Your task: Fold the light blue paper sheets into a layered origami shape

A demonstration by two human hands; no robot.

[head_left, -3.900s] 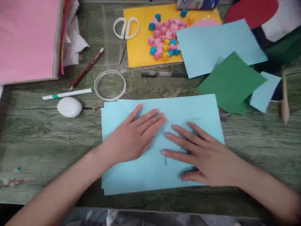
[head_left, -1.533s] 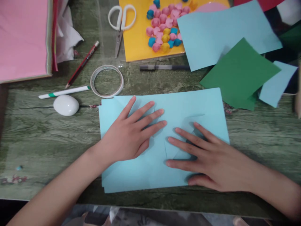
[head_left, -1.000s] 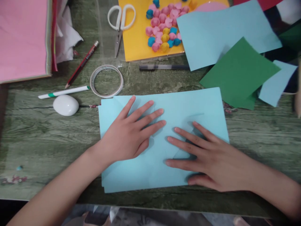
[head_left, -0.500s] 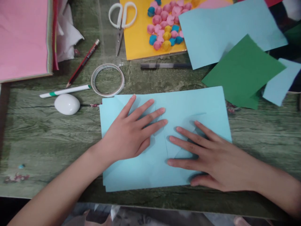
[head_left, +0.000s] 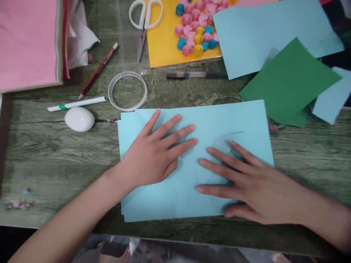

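Note:
Light blue paper (head_left: 164,201), in layers with slightly offset left edges, lies flat near the table's front edge. My left hand (head_left: 153,155) rests on its left half, palm down with the fingers spread. On the right half lies my right hand (head_left: 252,186), also flat with spread fingers, its thumb at the paper's lower edge. Neither hand grips anything. Thin slits or creases show in the paper between and above the hands.
Behind the paper are a tape roll (head_left: 145,91), scissors (head_left: 142,31), a black pen (head_left: 197,75) and a green sheet (head_left: 290,84). A red pencil (head_left: 98,71), a white pen (head_left: 79,104) and a white egg-shaped object (head_left: 79,119) lie left. Pink sheets (head_left: 27,44) fill the back left.
The whole view has shifted slightly, so things appear a little further right. Both hands keep their places on the blue paper.

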